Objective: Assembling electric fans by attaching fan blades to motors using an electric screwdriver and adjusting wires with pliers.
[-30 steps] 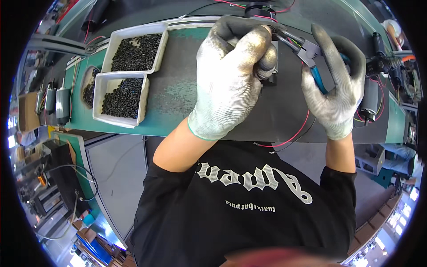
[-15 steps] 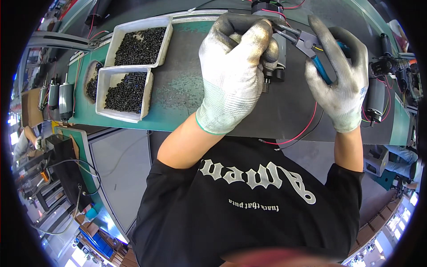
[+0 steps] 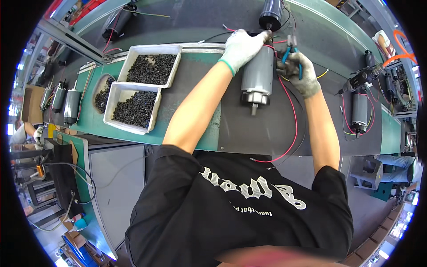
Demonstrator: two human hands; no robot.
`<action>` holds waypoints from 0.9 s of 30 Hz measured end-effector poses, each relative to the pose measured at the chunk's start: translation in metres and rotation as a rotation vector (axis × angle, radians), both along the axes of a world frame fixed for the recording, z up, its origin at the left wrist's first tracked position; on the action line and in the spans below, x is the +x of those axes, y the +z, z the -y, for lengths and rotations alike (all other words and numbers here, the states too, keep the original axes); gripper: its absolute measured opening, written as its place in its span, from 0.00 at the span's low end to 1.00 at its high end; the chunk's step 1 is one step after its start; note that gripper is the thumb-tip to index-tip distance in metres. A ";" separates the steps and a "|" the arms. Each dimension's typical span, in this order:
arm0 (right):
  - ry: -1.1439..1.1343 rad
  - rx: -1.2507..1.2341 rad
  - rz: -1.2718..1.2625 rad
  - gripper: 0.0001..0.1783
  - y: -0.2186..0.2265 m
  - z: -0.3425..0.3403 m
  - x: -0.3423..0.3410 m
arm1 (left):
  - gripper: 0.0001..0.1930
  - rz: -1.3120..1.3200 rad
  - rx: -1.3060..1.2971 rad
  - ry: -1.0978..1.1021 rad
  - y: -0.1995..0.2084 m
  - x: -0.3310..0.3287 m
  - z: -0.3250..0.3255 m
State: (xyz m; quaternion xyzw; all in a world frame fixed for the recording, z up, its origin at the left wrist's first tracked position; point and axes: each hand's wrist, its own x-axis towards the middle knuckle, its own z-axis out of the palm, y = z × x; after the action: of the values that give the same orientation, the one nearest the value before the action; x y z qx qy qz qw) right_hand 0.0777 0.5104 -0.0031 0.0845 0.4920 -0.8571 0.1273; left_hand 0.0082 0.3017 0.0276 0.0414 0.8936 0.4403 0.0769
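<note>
A grey cylindrical motor (image 3: 258,73) lies on the dark mat in front of me, its short metal shaft pointing toward me. My left hand (image 3: 242,50), in a white and grey work glove, is closed over the motor's far end; its fingertips are partly hidden there. Just right of the motor, my gloved right hand (image 3: 304,75) is closed around blue-handled pliers (image 3: 285,54), whose metal jaws point away from me. A red wire (image 3: 296,120) and a black one run from the motor's right side to the near bench edge. A yellow wire (image 3: 324,73) sticks out past my right hand.
Two white trays of small black parts (image 3: 158,122) stand at left on the green bench, beside a smaller container (image 3: 100,95). Another motor (image 3: 270,15) lies beyond mine. More motors (image 3: 359,111) and a black power tool (image 3: 362,80) are at right.
My left hand has left the plier jaws and moved to the motor's far end. The right hand, with the pliers, has closed up and come beside the motor. The view has shifted.
</note>
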 end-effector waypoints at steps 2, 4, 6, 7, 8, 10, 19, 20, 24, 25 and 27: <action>0.008 0.143 -0.283 0.21 0.030 0.003 0.028 | 0.36 -0.262 0.234 0.111 0.007 0.029 -0.007; 0.039 0.433 -0.480 0.25 0.090 0.008 0.091 | 0.33 -0.285 0.559 -0.026 0.053 0.095 0.007; 0.062 0.874 -0.640 0.29 0.132 0.004 0.117 | 0.38 -0.646 0.525 -0.243 0.076 0.117 0.026; 0.073 1.185 -0.746 0.31 0.149 0.007 0.115 | 0.45 -0.533 0.637 -0.280 0.075 0.121 0.035; 0.114 1.334 -0.806 0.32 0.164 0.007 0.111 | 0.53 -0.410 0.746 -0.310 0.073 0.124 0.041; 0.224 1.519 -0.883 0.32 0.182 0.010 0.103 | 0.53 -0.464 0.689 -0.391 0.068 0.121 0.048; 0.237 1.780 -0.598 0.35 0.210 0.094 0.096 | 0.42 -0.873 0.431 -0.676 0.065 0.118 0.048; 0.252 1.810 -0.649 0.35 0.210 0.102 0.093 | 0.39 -0.887 0.440 -0.686 0.067 0.118 0.044; 0.333 1.887 -0.881 0.39 0.202 0.129 0.081 | 0.32 -1.001 0.460 -0.674 0.054 0.124 0.037; 0.359 1.892 -0.950 0.40 0.198 0.149 0.075 | 0.30 -1.101 0.468 -0.648 0.045 0.127 0.038; 0.414 1.884 -1.099 0.43 0.188 0.139 0.071 | 0.29 -1.186 0.447 -0.603 0.035 0.131 0.044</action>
State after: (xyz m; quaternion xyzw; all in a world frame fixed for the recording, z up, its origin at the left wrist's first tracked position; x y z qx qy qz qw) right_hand 0.1488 0.3718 0.1851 -0.3279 0.9408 -0.0232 -0.0827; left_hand 0.1391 0.2573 0.0621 0.5353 0.6223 0.4763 -0.3152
